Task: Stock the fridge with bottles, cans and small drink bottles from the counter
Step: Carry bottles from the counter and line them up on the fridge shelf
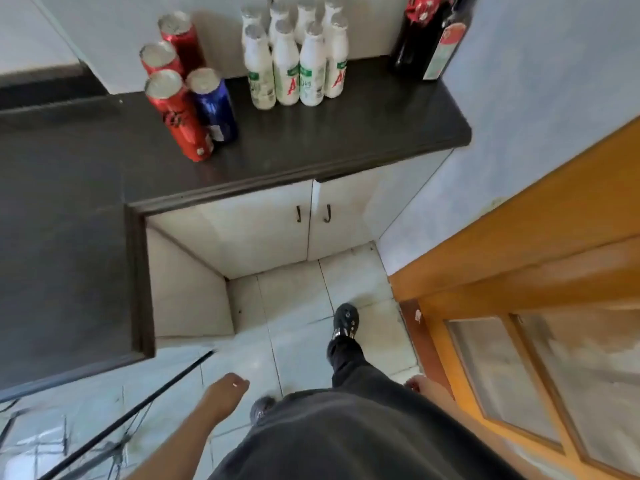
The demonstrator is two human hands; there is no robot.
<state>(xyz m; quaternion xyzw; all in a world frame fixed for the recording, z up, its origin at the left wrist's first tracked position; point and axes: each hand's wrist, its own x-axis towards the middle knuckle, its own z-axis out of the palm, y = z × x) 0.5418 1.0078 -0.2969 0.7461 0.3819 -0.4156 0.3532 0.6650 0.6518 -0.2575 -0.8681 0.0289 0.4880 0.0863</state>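
On the black counter (346, 133) stand three red cans (178, 114) and one blue can (213, 105), bunched together. To their right is a cluster of several small white drink bottles (287, 67) with green and red labels. Two dark tall bottles (433, 36) stand in the far right corner. My left hand (227, 389) hangs low beside my body, fingers loosely curled, holding nothing. My right hand (427, 386) hangs at my right side, partly hidden by my dark clothing, with nothing seen in it. Both hands are far below and in front of the counter. No fridge is in view.
White cabinet doors (277, 226) with two dark handles sit under the counter. The counter wraps round to the left (62, 254). A wooden door with glass panes (519, 289) is close on the right. A thin black rod (131, 408) slants across the lower left above the tiled floor (294, 306).
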